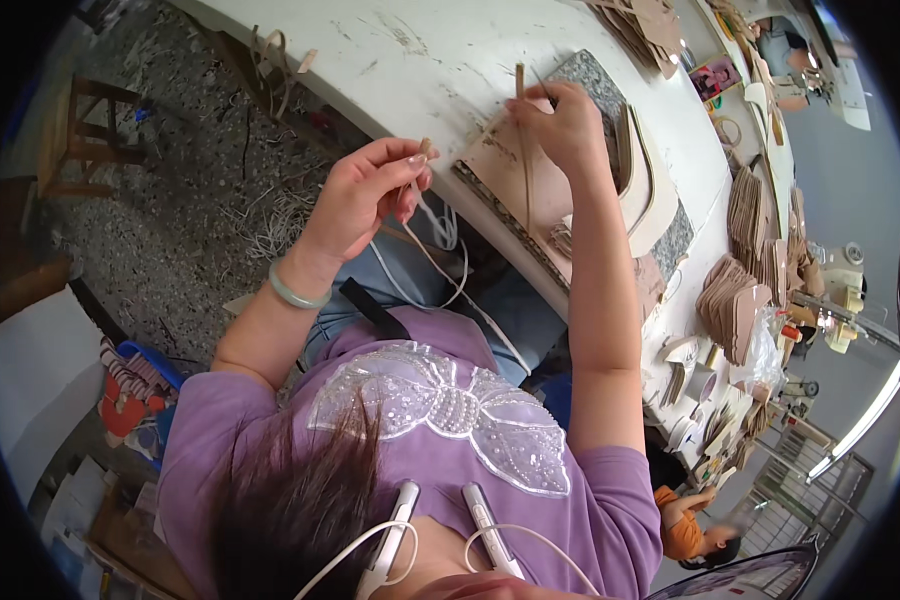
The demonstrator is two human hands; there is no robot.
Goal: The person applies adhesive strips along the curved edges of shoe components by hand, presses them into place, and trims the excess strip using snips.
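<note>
My left hand [365,195] is closed in a pinch at the table's near edge. Between its thumb and fingers sits the tan end of a narrow strip, and a white cord [432,262] hangs below it in loops over my lap. Above the table my right hand [565,125] pinches a thin brown strip [526,165], apparently leather, which stands nearly upright in this view. Beneath that hand lies a pale pinkish board [500,180]. Curved beige pieces [652,200] are stacked to its right, on a speckled grey stone slab [592,78].
The white table [410,60] runs across to the right. Stacks of brown cut pieces [735,305] stand along it. On the floor are a wooden stool [85,135], white scraps [280,220] and a blue basket [155,375]. A person in orange [682,525] sits farther off, at lower right.
</note>
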